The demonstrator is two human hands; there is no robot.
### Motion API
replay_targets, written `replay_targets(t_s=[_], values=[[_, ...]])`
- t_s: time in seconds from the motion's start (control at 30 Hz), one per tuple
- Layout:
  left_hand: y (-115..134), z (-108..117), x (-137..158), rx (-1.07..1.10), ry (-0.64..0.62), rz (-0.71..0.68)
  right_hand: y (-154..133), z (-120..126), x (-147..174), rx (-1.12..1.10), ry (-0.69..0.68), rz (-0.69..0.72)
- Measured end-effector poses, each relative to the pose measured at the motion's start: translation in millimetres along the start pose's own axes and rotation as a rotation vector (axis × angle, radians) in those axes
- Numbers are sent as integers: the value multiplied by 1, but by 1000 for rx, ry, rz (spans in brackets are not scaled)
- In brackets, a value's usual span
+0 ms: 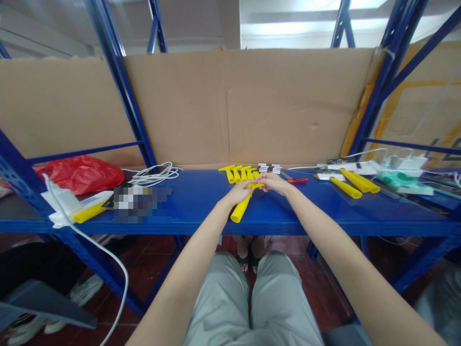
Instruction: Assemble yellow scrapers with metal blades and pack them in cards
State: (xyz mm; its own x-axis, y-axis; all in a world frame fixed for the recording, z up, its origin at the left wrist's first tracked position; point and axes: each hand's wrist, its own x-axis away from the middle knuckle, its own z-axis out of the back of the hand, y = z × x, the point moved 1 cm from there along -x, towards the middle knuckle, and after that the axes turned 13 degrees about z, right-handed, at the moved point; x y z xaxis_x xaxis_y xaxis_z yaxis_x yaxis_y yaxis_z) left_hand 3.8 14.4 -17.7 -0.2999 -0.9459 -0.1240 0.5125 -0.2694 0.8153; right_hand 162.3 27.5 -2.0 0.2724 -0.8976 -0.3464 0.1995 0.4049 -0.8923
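Part of some large dark lettering (pixel 454 154) shows on the cardboard at the far right, cut off at the edge and crossed by a bar, too incomplete to read. The black-and-white packets (pixel 338 162) on the right carry print too small to make out. The worktop (pixel 198 204) is glossy blue, set in a blue metal rack (pixel 131 103), with a tall brown cardboard panel (pixel 180 105) behind it and a dark red tiled floor (pixel 158 259) below.

The yellow T-shaped handle (pixel 240 210) is near the middle of the worktop's front edge. Its long axis slants from near left to far right, the hollow end pointing toward the person, the crossbar at the far end. The left hand (pixel 242 193) is closed over its upper part; the right hand (pixel 273 183) has its fingers curled in on the crossbar. More yellow T-shaped pieces (pixel 237 174) stand in a row just beyond.
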Motion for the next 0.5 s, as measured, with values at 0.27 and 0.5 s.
replay_targets(t_s=[0.27,0.5], values=[[3,-2,5,-129,61,-22,2,-2,-2,-45,40,12],[19,4,15,-484,0,-66,5,-4,-2,25,21,-4]])
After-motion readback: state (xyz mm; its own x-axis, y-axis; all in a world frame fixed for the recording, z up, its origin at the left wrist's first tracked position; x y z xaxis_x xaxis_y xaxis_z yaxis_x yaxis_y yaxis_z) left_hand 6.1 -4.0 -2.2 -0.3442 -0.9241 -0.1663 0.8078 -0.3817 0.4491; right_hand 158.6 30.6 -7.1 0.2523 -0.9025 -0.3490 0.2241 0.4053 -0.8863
